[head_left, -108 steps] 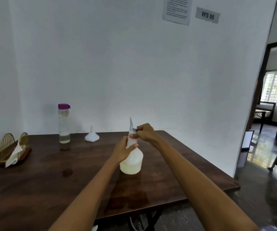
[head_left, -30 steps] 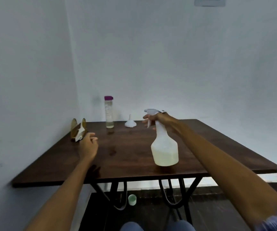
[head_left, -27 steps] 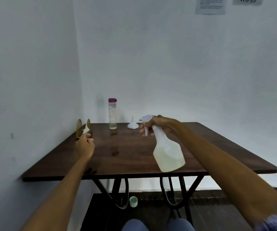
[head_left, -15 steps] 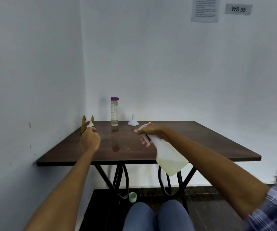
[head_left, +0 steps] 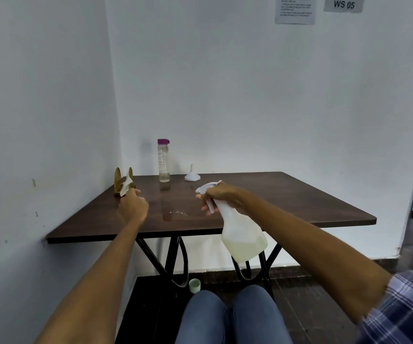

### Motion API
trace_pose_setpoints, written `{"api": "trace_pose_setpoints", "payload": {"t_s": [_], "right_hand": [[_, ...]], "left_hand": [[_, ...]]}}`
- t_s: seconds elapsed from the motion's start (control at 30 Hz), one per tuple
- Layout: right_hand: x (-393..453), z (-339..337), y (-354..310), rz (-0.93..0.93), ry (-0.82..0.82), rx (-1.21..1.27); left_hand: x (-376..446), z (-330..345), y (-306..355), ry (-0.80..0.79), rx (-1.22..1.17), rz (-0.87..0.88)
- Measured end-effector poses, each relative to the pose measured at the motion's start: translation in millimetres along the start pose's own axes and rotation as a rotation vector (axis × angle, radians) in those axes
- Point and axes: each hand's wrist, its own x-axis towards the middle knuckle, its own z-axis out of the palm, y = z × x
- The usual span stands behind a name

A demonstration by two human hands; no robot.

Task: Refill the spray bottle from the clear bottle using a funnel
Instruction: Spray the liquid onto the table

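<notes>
White plaster walls meet in a corner behind a dark wood-grain table with a glossy top and curved black metal legs. At its far edge stands a slim, cylindrical clear bottle with a purple cap, a little pale liquid at its bottom; just right of it a white plastic funnel sits upside down, spout up. Near the far left corner is a gold wire napkin holder with white paper in it. The right hand grips the neck and trigger head of a translucent white spray bottle, tilted in the air over the table's near edge. The left hand hovers with loosely curled fingers, holding nothing.
</notes>
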Motion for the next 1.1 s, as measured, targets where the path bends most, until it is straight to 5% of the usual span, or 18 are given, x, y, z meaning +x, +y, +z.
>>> {"api": "trace_pose_setpoints", "payload": {"t_s": [0.17, 0.4, 0.57, 0.7, 0.9, 1.1], "right_hand": [[1, 1, 4, 0.037, -0.076, 0.098], [-5, 13, 20, 0.006, 0.089, 0.019], [-17, 8, 23, -0.03, -0.048, 0.205], [-12, 21, 24, -0.028, 0.101, 0.075], [-22, 12, 21, -0.002, -0.048, 0.219], [-23, 8, 39, -0.02, 0.091, 0.171]], "left_hand": [[-5, 4, 6, -0.009, 0.009, 0.009], [-9, 3, 6, 0.006, 0.013, 0.026], [-16, 2, 5, 0.008, 0.018, 0.027], [-20, 1, 7, -0.014, 0.004, 0.037], [-17, -6, 13, -0.002, 0.024, 0.046], [-24, -2, 17, -0.031, 0.023, 0.056]]}}
